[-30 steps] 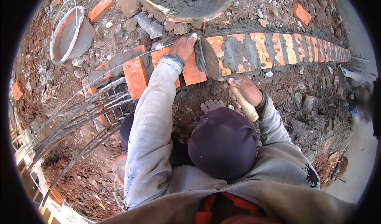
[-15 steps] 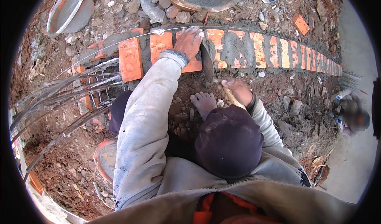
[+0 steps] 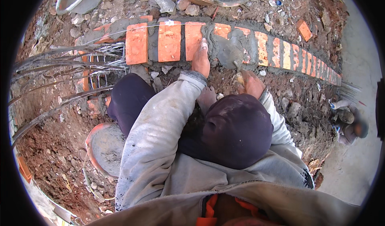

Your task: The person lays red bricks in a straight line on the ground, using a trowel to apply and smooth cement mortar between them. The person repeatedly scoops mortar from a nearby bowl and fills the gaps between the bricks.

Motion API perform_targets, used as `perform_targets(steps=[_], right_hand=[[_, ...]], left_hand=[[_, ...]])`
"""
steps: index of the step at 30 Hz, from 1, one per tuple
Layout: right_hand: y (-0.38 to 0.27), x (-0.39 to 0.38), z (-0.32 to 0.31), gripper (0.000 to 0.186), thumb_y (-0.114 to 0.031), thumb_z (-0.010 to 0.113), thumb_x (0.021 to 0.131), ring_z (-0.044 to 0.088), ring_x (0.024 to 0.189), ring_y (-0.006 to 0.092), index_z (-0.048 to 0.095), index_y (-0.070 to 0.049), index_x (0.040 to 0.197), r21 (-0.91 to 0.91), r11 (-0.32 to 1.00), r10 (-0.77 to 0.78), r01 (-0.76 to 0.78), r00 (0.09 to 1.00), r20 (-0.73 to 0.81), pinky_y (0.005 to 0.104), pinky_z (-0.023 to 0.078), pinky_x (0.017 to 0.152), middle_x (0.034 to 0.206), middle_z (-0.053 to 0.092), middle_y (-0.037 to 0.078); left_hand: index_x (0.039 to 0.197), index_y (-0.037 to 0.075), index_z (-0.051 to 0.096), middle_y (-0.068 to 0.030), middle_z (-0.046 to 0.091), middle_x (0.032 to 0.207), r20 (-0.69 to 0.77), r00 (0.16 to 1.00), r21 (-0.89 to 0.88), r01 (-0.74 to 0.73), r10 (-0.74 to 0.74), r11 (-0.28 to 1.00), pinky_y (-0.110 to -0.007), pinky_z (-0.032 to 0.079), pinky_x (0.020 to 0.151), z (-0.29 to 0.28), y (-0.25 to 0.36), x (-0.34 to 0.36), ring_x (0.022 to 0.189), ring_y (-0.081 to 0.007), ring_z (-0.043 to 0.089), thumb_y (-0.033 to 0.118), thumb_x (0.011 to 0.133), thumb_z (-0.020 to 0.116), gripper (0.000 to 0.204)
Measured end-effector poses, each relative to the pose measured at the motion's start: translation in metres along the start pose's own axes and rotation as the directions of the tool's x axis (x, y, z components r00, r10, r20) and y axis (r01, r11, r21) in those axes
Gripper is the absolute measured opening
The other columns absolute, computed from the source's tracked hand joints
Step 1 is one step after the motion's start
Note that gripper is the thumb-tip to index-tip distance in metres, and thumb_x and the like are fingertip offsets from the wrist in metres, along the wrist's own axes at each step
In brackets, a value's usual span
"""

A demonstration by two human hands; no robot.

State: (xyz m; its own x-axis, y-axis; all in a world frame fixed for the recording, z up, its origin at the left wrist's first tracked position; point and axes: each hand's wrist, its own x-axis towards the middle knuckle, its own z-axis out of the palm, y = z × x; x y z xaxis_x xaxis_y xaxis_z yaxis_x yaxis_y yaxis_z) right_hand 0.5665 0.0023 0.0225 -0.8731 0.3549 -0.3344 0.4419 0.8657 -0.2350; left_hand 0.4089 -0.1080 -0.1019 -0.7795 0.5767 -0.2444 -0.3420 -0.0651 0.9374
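Note:
My left hand (image 3: 200, 61) touches the lower right edge of an orange brick (image 3: 193, 34) in a curved brick row, its visible fingers stretched upward, the others partly hidden. My right hand (image 3: 250, 83) grips the wooden handle of a trowel (image 3: 230, 53), whose metal blade lies on grey mortar just right of that brick. Two more orange bricks (image 3: 169, 39) sit to the left, separated by dark gaps. A thin string (image 3: 104, 39) runs along the row, which continues rightward with mortar-smeared bricks (image 3: 262, 47). My bent knees and part of a bare foot are below the hands.
Long metal bars (image 3: 48, 59) jut from the left. A bucket (image 3: 64, 3) and a mortar tub (image 3: 212, 3) stand beyond the row among rubble. A shallow pan (image 3: 91, 146) lies by my left side. A co-worker (image 3: 347, 122) crouches at the far right beside grey concrete.
The trowel blade has swung from upright beside the brick to flat on the mortar further right. My left hand has slid down from the brick's top to its lower edge. The view has shifted.

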Motion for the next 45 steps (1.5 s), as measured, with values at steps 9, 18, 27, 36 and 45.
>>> perform_targets(steps=[9,18,27,36,45], right_hand=[[0.001,-0.021,-0.002,0.046,-0.027,0.06,0.083,0.065,0.078,0.035,0.049,-0.005,0.122,-0.164,0.986,-0.004,0.009,1.0,0.027,0.0449,0.053,0.067,0.116,0.053,0.016],[-0.001,-0.01,-0.01,0.036,-0.023,0.058,0.084,0.063,0.076,0.0343,0.055,0.0,0.111,0.399,0.917,0.091,-0.03,0.987,-0.135,0.0407,0.049,0.067,0.089,0.061,0.017],[-0.016,0.017,-0.035,0.028,-0.024,0.05,0.087,0.063,0.076,0.0436,0.052,-0.001,0.102,0.12,0.986,0.092,-0.113,0.981,0.17,0.05,0.05,0.072,0.075,0.063,0.026],[0.004,0.04,-0.024,0.036,-0.025,0.052,0.086,0.062,0.082,0.0454,0.049,0.006,0.104,-0.018,0.993,0.114,-0.113,0.973,0.203,0.0494,0.049,0.076,0.081,0.062,0.03],[0.015,0.044,-0.032,0.038,-0.029,0.053,0.089,0.063,0.075,0.0401,0.056,0.007,0.1,0.377,0.913,0.019,-0.157,0.938,0.347,0.046,0.05,0.072,0.074,0.061,0.027]], left_hand=[[0.143,-0.001,0.03,-0.0136,0.033,0.147,-0.12,0.977,-0.379,0.117,-0.174,0.918,-0.038,0.023,0.11,0.011,0.002,-0.025,0.136,-0.026,0.031,0.046,0.099,0.03,0.064],[0.14,-0.007,0.031,-0.021,0.033,0.145,-0.13,0.979,-0.456,0.081,-0.156,0.887,-0.039,0.026,0.11,0.006,0.016,-0.014,0.134,-0.0307,0.034,0.043,0.098,0.034,0.065],[0.142,-0.001,0.031,-0.0172,0.034,0.145,-0.071,0.969,-0.505,0.168,-0.235,0.847,-0.04,0.019,0.112,-0.01,0.016,0.008,0.136,-0.0302,0.031,0.048,0.097,0.032,0.066],[0.129,-0.009,0.046,-0.0224,0.052,0.127,-0.404,0.914,-0.184,-0.028,-0.05,0.983,-0.039,0.039,0.098,-0.015,0.002,0.014,0.116,-0.0322,0.052,0.042,0.098,0.035,0.06],[0.126,-0.008,0.049,-0.0215,0.054,0.126,-0.465,0.868,-0.358,-0.002,-0.177,0.934,-0.038,0.042,0.094,-0.02,0.026,0.017,0.115,-0.0328,0.054,0.039,0.099,0.036,0.056]])
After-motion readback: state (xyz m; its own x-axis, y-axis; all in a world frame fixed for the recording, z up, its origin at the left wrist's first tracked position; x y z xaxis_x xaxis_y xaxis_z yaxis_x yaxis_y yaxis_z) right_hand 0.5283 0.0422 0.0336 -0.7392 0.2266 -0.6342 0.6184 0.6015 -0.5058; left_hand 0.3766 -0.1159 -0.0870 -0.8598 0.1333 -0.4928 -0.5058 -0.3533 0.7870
